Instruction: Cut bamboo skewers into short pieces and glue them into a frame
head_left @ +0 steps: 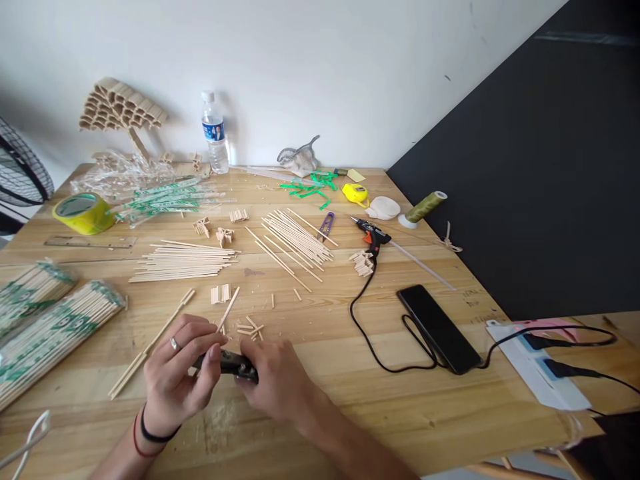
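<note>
My left hand (183, 373), with a ring on one finger, is closed and pinches a thin wooden stick (230, 308) that points up and away. Wrapped round a dark metal pliers-like tool (233, 365) is my right hand (277, 380). The tool's other end reaches under my left fingers, so its jaws are hidden. Short cut stick pieces (251, 328) lie scattered just beyond my hands. A small bundle of short pieces (221, 293) sits behind the held stick. Left of my left hand, a few long sticks (150, 347) lie slanted on the table.
Loose sticks lie in two piles (185, 260) (295, 243). Wrapped stick packs (60, 333) lie left. A glue gun (371, 235), its cord and a phone (440, 328) are right, near a power strip (540, 367). A bottle (215, 137) and stick-built model (123, 107) stand behind.
</note>
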`<state>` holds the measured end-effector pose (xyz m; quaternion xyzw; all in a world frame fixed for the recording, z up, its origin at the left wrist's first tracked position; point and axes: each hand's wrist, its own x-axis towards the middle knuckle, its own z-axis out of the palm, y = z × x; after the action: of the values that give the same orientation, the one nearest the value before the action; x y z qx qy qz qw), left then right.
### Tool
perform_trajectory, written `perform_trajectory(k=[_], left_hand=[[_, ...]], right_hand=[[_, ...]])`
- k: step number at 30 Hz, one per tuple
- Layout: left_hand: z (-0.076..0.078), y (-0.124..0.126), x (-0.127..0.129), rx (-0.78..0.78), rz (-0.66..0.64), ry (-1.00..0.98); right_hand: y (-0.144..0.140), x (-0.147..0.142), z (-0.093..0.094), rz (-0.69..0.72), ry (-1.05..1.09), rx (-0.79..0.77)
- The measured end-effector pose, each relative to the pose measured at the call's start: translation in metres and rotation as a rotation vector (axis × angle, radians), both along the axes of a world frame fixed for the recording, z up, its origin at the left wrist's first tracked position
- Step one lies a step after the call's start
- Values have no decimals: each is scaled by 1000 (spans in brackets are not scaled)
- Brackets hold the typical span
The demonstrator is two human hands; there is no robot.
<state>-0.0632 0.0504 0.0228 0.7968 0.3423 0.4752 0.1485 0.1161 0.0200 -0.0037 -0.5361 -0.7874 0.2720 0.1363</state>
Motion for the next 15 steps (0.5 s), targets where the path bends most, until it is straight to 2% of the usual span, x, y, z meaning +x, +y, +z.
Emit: perform_trajectory(k=[5,8,11,15], left_hand=[[-10,5,-2,-267,74,-35],[-16,8,-2,-413,93,-132],[-21,11,-1,-494,89,-227],[-21,12,-2,-559,120,-257]], right_hand=[[9,13,-1,-48,-6,4],[14,24,-1,-92,43,16],[18,32,-2,-144,126,37],[21,37,-2,-172,254,46]])
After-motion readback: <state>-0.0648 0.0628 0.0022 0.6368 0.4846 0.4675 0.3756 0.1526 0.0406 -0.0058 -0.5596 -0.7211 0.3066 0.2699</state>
